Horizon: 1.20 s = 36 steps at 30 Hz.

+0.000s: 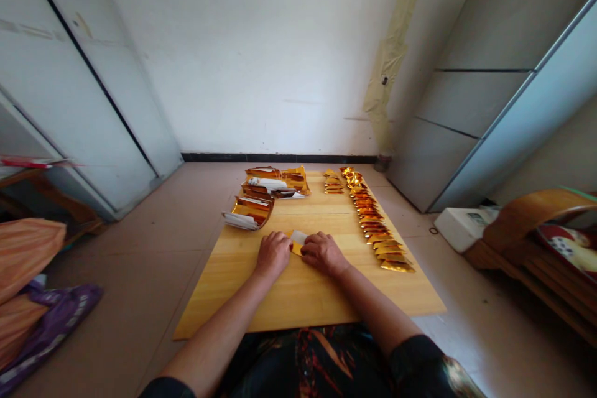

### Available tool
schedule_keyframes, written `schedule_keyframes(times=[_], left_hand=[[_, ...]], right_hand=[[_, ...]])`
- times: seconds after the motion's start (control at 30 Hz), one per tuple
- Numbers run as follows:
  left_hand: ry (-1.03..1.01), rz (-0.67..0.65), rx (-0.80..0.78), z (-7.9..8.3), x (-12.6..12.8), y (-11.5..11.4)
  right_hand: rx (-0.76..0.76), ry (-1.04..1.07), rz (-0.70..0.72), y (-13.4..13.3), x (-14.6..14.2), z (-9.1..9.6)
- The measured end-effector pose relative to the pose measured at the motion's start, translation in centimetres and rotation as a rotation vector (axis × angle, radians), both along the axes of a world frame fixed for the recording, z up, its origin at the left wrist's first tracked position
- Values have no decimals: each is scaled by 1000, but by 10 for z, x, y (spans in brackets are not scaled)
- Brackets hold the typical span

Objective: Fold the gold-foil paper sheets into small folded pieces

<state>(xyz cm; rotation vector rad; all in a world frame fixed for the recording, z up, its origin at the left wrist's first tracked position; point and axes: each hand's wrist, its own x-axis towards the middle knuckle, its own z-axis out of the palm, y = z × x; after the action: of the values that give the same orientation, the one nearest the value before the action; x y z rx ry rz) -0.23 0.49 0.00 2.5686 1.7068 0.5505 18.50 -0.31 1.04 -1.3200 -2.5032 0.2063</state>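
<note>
A sheet of gold foil paper [297,248] with a whitish patch lies on the wooden table between my hands. My left hand [274,254] grips its left end, fingers curled and pressed on it. At the other end my right hand [321,253] holds the sheet with bent fingers. Beyond the left hand sits a curled stack of gold paper sheets [254,208] with white edges. Behind that are more stacked gold sheets [295,180]. Folded gold paper pieces [373,224] run in a long overlapping row down the table's right side.
A shorter row of folded gold pieces [333,183] stands at the back of the wooden table [233,286]. A white box [461,228] and a wooden chair [527,249] are to the right. Orange and purple bags [60,317] lie at the left. A wall [280,62] rises behind.
</note>
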Motion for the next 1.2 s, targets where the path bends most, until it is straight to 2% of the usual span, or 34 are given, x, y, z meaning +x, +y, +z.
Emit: schedule_keyframes(times=[0.27,0.43,0.63,0.83,1.03,1.2], left_hand=[[-51,-107,78,-5,-1,-14],[26,-93,108,-1,0,-13],[127,-75,195,-3,7,-15],[132,-76,243,-4,8,-18],[58,-80,226,-8,7,-17],[103,-49,234,-8,7,-17]], right_hand=[[9,-23,-32,-2,-5,-1],[82,-88,1,0,-3,-11],[125,-113,-19,3,-5,-17],[89,27,33,2,2,-12],[50,31,-41,6,3,-13],[31,17,-80,7,-1,-11]])
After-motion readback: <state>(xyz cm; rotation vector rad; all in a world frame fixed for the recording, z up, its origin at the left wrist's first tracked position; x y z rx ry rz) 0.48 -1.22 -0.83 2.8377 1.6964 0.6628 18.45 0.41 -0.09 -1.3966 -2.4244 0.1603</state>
